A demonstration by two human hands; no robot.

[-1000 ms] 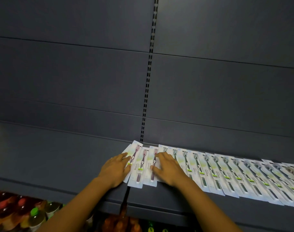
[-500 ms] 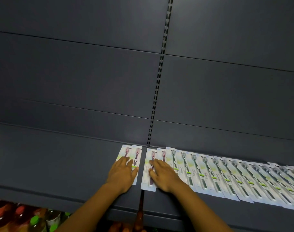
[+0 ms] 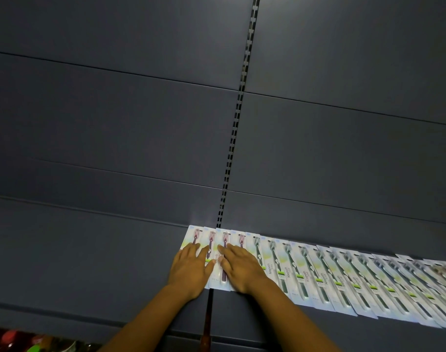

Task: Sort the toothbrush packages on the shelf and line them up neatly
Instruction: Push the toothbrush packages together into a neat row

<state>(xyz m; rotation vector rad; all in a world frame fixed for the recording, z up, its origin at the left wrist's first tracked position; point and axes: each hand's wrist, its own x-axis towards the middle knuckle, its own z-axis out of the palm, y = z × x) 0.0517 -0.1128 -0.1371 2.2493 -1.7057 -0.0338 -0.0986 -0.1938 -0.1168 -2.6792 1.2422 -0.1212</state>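
A long row of white toothbrush packages [image 3: 318, 278] lies flat and overlapping on the dark grey shelf [image 3: 77, 262], running from the middle off to the right edge. The leftmost few packages [image 3: 225, 237] hold maroon brushes; those to the right hold dark green brushes. My left hand [image 3: 192, 269] rests flat, fingers straight, on the two leftmost packages. My right hand [image 3: 238, 266] lies flat beside it on the following maroon packages, fingers pointing up-left. Both hands hide the lower halves of those packages.
The shelf's back wall of dark panels has a slotted upright [image 3: 238, 115] in the middle. A seam [image 3: 207, 316] splits the shelf boards below my hands. Bottles with coloured caps [image 3: 26, 342] stand on a lower level at bottom left.
The leftmost maroon packages, fanned and skewed before, now lie side by side with the gap between them closed. Both hands stayed flat on them and drew together. The camera tilted upward.
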